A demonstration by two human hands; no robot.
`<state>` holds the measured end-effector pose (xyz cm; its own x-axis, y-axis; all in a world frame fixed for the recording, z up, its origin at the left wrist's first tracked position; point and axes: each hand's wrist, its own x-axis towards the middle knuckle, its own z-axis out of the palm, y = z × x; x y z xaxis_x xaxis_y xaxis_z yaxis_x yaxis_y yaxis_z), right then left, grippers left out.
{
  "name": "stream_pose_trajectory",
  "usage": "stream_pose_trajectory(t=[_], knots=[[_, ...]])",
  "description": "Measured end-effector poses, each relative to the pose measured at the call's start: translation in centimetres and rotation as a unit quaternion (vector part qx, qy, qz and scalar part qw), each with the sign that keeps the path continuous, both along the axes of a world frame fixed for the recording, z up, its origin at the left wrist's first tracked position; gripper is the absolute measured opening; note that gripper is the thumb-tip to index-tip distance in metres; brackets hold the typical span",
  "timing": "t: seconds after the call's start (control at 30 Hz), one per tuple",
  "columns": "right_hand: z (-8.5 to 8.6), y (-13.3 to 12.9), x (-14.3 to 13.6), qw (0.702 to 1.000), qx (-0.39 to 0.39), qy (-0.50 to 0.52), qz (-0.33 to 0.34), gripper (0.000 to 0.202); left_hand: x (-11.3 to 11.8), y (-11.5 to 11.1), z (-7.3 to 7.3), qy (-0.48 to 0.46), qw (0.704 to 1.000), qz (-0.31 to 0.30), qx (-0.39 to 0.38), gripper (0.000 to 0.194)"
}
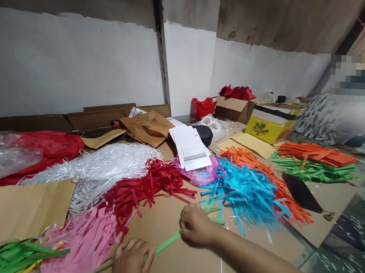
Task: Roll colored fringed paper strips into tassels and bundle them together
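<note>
A light green strip [168,242] is stretched between my two hands above the brown cardboard [191,263]. My left hand [133,259], at the bottom edge, is closed around one part of it. Farther up and to the right, my right hand [198,225] grips it in a fist, and a pale green end sticks out beyond. Dark red strips [149,179] and pink strips [81,245] are heaped left of my hands. Blue strips [243,192] lie just right of my right hand. Green strips [11,256] sit in the bottom left corner.
White cords [107,165] lie behind the pink heap. Papers [190,147] rest on a pink plastic bag [198,176]. Orange strips [316,153] and a dark phone-like slab [302,192] are at right. A yellow box [267,126] stands behind, with a person [330,115] beyond.
</note>
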<state>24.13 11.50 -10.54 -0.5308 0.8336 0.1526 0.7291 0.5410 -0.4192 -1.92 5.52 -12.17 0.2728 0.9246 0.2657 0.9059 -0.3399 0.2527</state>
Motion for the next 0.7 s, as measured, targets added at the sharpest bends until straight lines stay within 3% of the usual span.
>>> stream_pose_trajectory(t=[0.13, 0.23, 0.3, 0.37, 0.5, 0.7], knots=[[0.4, -0.4, 0.8, 1.0, 0.008, 0.011, 0.023, 0.006, 0.3, -0.3, 0.2, -0.004, 1.0, 0.002, 0.03, 0.014], [1.1, -0.6, 1.5, 0.991, 0.066, 0.016, 0.112, 0.002, 0.6, -0.4, -0.1, 0.006, 0.992, -0.068, 0.107, 0.034], [1.3, -0.8, 1.5, 0.981, 0.122, 0.002, 0.149, 0.012, 1.0, -0.6, -0.2, 0.014, 0.981, -0.098, 0.169, 0.038], [1.2, -0.9, 1.1, 0.977, 0.156, -0.016, 0.147, 0.018, 1.6, -0.7, 0.0, 0.011, 0.975, -0.095, 0.201, 0.031], [0.6, -0.8, 0.6, 0.984, 0.136, -0.001, 0.116, 0.016, 2.4, -0.8, 0.4, 0.007, 0.974, -0.087, 0.21, 0.023], [0.6, -0.5, 0.8, 0.984, 0.137, 0.005, 0.112, 0.009, 2.5, -0.5, -1.1, -0.005, 0.971, -0.049, 0.233, 0.029]])
